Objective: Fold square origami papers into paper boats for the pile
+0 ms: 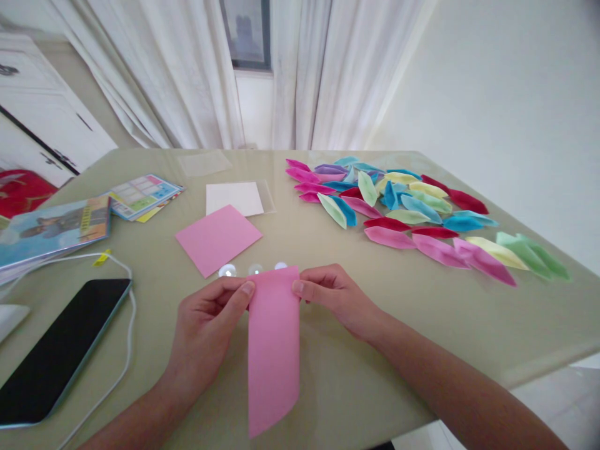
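A pink paper strip [274, 350] hangs between my two hands, its long part reaching down toward the table's near edge. My left hand [210, 325] pinches its upper left corner between thumb and fingers. On the other side, my right hand [335, 297] pinches the upper right corner the same way. Just beyond lies a pink paper sheet [219, 239], flat on the table and overlapping a white sheet [234, 197]. Small shiny round pieces [227, 270] sit behind the strip's top edge. Many folded colored paper pieces [389, 237] are spread in rows at the right.
On the left of the table [365, 375] lie a black-screened phone [60, 344], a white cable [132, 325], a picture book [56, 225] and printed cards [145, 194]. A clear sheet [205, 164] rests near the far edge. Curtains and a wall stand behind.
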Tool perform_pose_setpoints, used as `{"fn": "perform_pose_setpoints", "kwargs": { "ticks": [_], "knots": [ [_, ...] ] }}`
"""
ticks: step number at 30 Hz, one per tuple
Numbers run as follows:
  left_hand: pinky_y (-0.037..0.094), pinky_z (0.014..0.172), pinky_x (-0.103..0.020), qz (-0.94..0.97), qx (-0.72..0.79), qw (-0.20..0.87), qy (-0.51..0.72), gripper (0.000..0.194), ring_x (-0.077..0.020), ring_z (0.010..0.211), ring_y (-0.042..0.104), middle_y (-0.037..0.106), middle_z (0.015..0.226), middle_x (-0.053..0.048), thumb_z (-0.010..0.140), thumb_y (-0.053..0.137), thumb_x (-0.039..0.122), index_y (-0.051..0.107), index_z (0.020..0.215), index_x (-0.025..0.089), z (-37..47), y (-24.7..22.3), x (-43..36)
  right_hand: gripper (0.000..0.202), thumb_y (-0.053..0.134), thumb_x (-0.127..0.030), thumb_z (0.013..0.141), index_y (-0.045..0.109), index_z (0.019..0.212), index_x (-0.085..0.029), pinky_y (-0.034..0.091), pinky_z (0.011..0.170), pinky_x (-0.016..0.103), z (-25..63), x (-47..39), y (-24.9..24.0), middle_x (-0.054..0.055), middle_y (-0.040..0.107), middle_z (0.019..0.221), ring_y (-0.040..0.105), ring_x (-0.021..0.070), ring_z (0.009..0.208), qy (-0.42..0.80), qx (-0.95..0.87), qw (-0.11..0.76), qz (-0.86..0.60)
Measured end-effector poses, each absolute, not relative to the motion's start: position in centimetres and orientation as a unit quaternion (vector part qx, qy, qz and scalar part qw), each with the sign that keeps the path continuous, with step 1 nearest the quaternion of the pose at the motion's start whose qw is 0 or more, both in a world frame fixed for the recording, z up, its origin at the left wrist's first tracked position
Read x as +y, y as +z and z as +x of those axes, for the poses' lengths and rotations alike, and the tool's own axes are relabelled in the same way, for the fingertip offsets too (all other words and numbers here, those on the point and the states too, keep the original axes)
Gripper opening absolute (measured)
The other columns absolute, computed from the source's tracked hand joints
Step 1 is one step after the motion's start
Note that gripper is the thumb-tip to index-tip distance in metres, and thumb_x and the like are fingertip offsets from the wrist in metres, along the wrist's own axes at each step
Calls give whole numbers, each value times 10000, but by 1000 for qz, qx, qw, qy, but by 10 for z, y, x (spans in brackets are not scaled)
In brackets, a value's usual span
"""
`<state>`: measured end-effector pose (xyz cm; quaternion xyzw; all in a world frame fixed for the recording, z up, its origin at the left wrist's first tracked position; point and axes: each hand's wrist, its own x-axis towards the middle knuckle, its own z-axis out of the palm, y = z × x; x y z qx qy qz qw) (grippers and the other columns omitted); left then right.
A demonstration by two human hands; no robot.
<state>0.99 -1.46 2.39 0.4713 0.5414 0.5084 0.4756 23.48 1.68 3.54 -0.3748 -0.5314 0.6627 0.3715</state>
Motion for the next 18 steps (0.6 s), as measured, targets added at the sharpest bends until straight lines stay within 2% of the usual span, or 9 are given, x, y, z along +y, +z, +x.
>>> {"fn": "perform_pose_setpoints", "kwargs": {
  "ticks": [5,8,12,15,18],
  "knots": [
    [547,737,-225,429,514,544,506,183,-152,764,671,773,818,5,909,804,422,809,887,241,9,16,-11,296,806,-429,897,832,833,-142,447,706,273,237,20,32,24,706,761,574,136,723,632,-536,378,-412],
    [553,738,-233,437,514,566,473,215,-172,822,703,804,928,-22,909,798,445,813,970,239,7,18,-6,347,782,-452,911,799,777,-133,395,649,266,240,22,34,-2,626,689,506,122,671,623,-565,353,-409],
    [566,721,-267,478,499,587,422,366,-231,914,735,814,1117,-83,900,780,510,806,1152,246,5,26,-2,422,734,-487,942,715,698,-144,273,554,265,241,18,38,-41,464,617,356,99,598,631,-615,277,-383],
    [541,669,-252,531,477,601,360,298,-214,810,716,808,938,-71,864,815,494,837,979,220,9,29,-5,458,731,-488,946,639,649,-152,216,522,267,238,11,41,-55,370,611,299,88,584,615,-655,226,-376],
    [472,579,-218,553,467,602,336,264,-159,652,630,723,715,-26,836,842,451,806,776,197,12,27,-9,476,726,-499,945,608,637,-157,218,511,260,234,6,42,-58,348,609,305,83,576,607,-670,209,-372]
  ]
}}
